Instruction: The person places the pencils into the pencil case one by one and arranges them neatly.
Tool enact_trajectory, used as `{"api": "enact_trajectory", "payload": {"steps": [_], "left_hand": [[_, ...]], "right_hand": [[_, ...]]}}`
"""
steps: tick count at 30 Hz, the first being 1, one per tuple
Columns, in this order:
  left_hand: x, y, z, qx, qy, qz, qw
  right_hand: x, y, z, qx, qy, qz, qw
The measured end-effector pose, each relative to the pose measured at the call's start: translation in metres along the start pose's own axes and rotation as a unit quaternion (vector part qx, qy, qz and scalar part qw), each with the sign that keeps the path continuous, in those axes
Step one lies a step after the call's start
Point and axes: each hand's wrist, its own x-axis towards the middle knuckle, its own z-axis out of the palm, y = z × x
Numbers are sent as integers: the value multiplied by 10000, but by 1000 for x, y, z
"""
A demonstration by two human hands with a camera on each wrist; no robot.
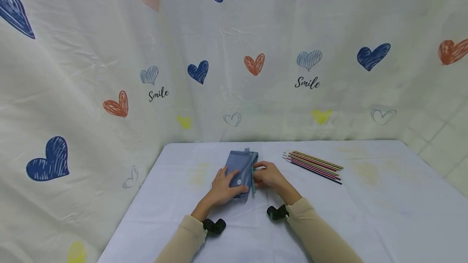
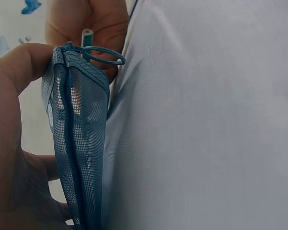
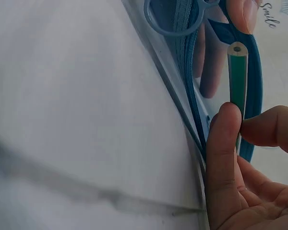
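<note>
A blue mesh pencil case [image 1: 237,164] lies on the table, its long zip side towards the right. My left hand [image 1: 224,188] grips it, with the thumb at the near end and the other fingers across its far face. Between thumb and finger, my right hand [image 1: 270,174] pinches a green pencil [image 3: 238,79] at the case's zipped side. The pencil's flat end points towards me, and the zip is parted around it in the right wrist view. A ring-shaped zip pull [image 2: 108,55] sits at the near end. How far the pencil lies inside is unclear.
Several coloured pencils [image 1: 312,166] lie side by side to the right of the hands. A white cloth covers the table [image 1: 365,214]. Behind it hangs a pale curtain [image 1: 278,23] printed with hearts. Each wrist carries a small black camera [image 1: 215,226].
</note>
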Motion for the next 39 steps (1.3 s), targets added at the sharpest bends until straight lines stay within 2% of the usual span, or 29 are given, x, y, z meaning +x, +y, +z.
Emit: {"api": "enact_trajectory", "payload": {"steps": [6, 16, 30, 39], "left_hand": [[0, 1, -1, 15, -42, 19, 10000], [-2, 3, -3, -25, -17, -13, 10000], [-2, 2, -1, -181, 105, -133, 9997], [-2, 2, -1, -186, 147, -96, 9997]], "right_hand": [[4, -1, 7, 332, 73, 139, 9993], [11, -1, 16, 399, 79, 208, 9990], [13, 0, 22, 215, -15, -8, 9998], [11, 3, 17, 142, -81, -234, 9996]]}}
